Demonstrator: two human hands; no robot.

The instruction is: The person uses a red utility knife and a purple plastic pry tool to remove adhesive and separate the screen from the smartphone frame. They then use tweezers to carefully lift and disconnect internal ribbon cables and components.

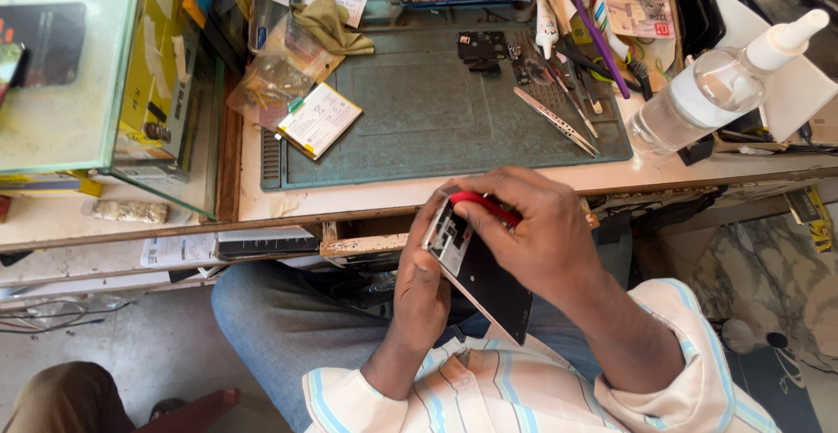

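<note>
Left hand [421, 289] is gripping the opened, flat black phone [478, 271] by its edge while right hand [532, 232] is pinching a red-handled tool [485, 207] against it.

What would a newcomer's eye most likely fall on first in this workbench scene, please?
Probably the two hands at the lower centre: the left hand grips an opened phone while the right hand presses a red-handled tool onto it. Behind them lies a dark green work mat with tweezers and a flat battery, and a clear spray bottle lies at the right.
</note>
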